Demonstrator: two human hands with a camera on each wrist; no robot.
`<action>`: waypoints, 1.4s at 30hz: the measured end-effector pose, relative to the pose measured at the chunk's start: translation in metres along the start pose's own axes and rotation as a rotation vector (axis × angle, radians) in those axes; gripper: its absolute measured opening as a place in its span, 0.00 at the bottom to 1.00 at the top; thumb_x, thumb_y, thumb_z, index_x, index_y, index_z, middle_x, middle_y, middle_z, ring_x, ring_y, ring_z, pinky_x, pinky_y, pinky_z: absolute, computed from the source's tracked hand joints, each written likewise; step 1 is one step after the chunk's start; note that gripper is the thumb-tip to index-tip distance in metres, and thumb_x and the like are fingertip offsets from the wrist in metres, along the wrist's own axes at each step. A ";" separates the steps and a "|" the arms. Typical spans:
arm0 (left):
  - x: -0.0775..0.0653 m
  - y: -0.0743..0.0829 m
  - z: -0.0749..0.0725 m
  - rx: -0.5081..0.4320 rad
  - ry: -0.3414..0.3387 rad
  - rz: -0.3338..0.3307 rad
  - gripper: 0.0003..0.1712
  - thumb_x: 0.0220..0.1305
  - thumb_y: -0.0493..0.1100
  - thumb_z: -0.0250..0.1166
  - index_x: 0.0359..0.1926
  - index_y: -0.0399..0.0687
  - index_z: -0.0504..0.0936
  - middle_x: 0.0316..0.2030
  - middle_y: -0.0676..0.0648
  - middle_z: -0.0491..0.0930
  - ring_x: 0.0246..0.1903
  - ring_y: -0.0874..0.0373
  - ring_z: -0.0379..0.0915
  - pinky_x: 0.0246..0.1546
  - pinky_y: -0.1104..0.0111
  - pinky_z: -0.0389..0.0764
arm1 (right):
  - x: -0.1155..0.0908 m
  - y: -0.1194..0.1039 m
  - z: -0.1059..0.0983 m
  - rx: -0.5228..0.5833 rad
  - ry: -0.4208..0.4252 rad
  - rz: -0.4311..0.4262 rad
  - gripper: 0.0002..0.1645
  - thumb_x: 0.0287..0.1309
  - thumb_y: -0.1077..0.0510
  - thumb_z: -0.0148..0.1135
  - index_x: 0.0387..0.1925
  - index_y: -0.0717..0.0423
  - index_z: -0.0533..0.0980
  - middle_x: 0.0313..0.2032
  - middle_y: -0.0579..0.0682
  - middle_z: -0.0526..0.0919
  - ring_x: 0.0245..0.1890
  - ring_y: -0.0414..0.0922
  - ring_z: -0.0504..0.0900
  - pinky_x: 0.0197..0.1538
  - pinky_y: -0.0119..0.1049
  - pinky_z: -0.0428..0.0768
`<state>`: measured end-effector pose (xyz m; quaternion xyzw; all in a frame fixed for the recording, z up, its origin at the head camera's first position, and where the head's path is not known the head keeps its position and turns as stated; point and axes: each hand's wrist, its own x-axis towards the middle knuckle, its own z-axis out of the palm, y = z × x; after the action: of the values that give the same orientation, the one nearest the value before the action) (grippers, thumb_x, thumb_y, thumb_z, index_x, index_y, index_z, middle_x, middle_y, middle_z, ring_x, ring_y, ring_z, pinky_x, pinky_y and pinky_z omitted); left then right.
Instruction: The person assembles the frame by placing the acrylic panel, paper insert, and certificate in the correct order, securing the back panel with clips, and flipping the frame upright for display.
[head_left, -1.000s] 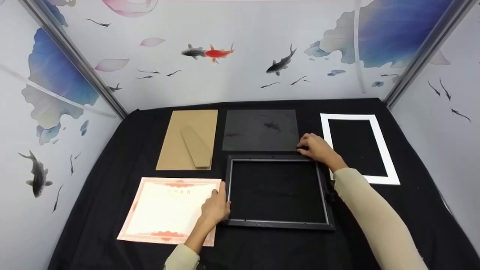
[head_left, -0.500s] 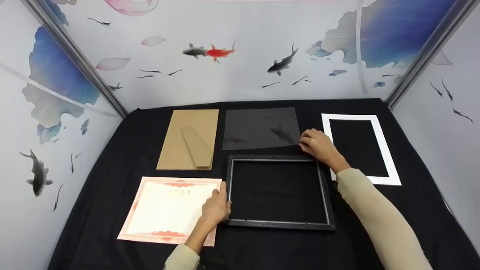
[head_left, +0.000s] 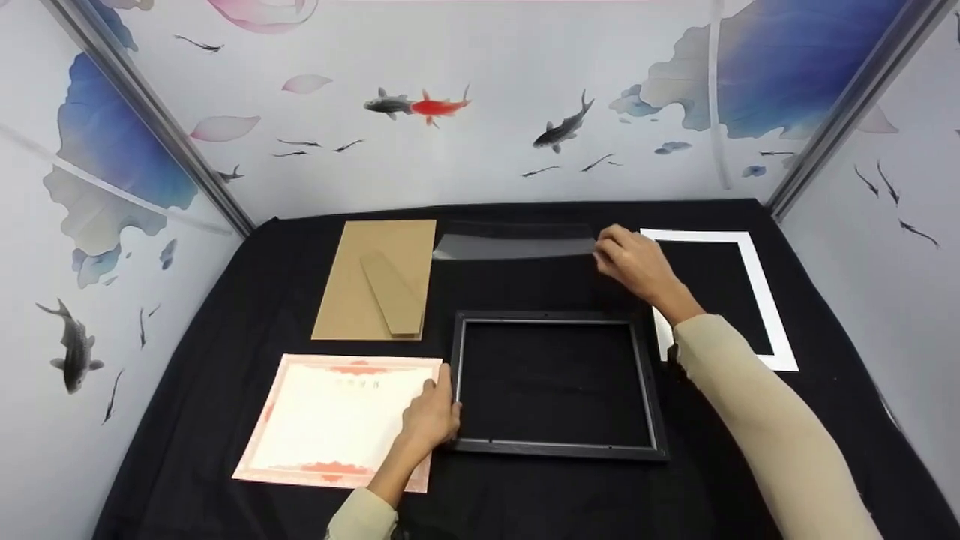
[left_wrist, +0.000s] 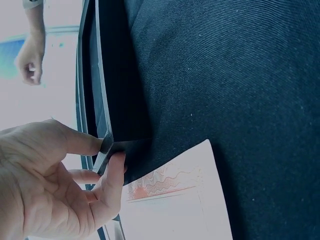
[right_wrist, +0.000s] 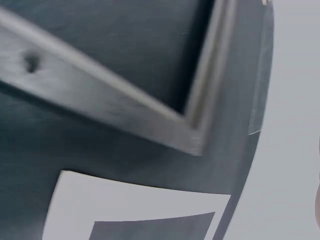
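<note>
A black picture frame (head_left: 555, 448) lies flat on the black cloth. My left hand (head_left: 431, 409) grips its left side; in the left wrist view, thumb and fingers pinch the dark frame bar (left_wrist: 120, 75) near a corner. Beyond the frame, a clear sheet (head_left: 517, 247) is tilted up, its right edge pinched between the thumb and fingers of my right hand (head_left: 634, 262). Under the left hand's wrist lies a certificate (head_left: 345, 420) with a pink-red border. In the right wrist view, a frame corner (right_wrist: 192, 135) shows, blurred.
A tan backing board (head_left: 349, 285) with a stand flap (head_left: 396, 300) lies at the back left. To the right, partly behind the right hand, is a white mat (head_left: 761, 292) with a rectangular opening. Printed panels (head_left: 480, 165) wall in the back and sides.
My right hand has moved up and away from the frame, and the clear sheet has gone from lying flat to tilted. The left hand and the frame stay in place.
</note>
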<state>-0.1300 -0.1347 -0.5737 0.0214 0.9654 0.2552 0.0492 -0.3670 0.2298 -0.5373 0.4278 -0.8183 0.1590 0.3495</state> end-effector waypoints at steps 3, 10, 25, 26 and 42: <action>0.000 0.000 0.001 0.001 -0.010 -0.001 0.29 0.64 0.35 0.67 0.60 0.42 0.62 0.37 0.36 0.72 0.28 0.33 0.78 0.26 0.44 0.78 | 0.019 0.000 -0.012 -0.006 0.016 0.060 0.06 0.55 0.69 0.68 0.35 0.66 0.80 0.40 0.59 0.80 0.25 0.56 0.79 0.27 0.49 0.79; 0.001 -0.001 0.003 0.001 -0.014 -0.001 0.29 0.64 0.36 0.68 0.60 0.42 0.62 0.37 0.35 0.73 0.29 0.32 0.78 0.27 0.44 0.78 | 0.079 0.003 -0.053 0.066 0.086 0.258 0.05 0.62 0.66 0.63 0.36 0.65 0.75 0.40 0.61 0.79 0.23 0.54 0.77 0.23 0.46 0.75; 0.004 0.001 0.001 -0.042 -0.018 -0.007 0.26 0.66 0.37 0.67 0.59 0.40 0.63 0.38 0.36 0.73 0.30 0.34 0.78 0.28 0.44 0.78 | 0.091 -0.045 -0.143 0.372 0.492 0.505 0.03 0.61 0.76 0.59 0.32 0.79 0.74 0.30 0.57 0.76 0.20 0.35 0.62 0.27 0.27 0.61; 0.004 0.001 0.001 -0.046 -0.013 -0.008 0.26 0.66 0.37 0.67 0.59 0.40 0.64 0.38 0.36 0.73 0.30 0.34 0.78 0.28 0.44 0.78 | 0.091 -0.051 -0.150 0.395 0.507 0.530 0.04 0.62 0.76 0.59 0.33 0.79 0.74 0.29 0.55 0.76 0.20 0.36 0.63 0.27 0.26 0.61; 0.000 -0.008 -0.005 -0.067 -0.016 -0.003 0.24 0.63 0.38 0.70 0.56 0.40 0.70 0.36 0.38 0.77 0.31 0.36 0.79 0.29 0.44 0.78 | 0.053 -0.057 -0.179 0.822 0.790 0.742 0.07 0.66 0.73 0.59 0.34 0.78 0.79 0.29 0.55 0.77 0.20 0.39 0.64 0.25 0.25 0.62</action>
<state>-0.1302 -0.1441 -0.5727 0.0202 0.9559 0.2873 0.0578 -0.2636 0.2648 -0.3758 0.1266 -0.5948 0.7109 0.3533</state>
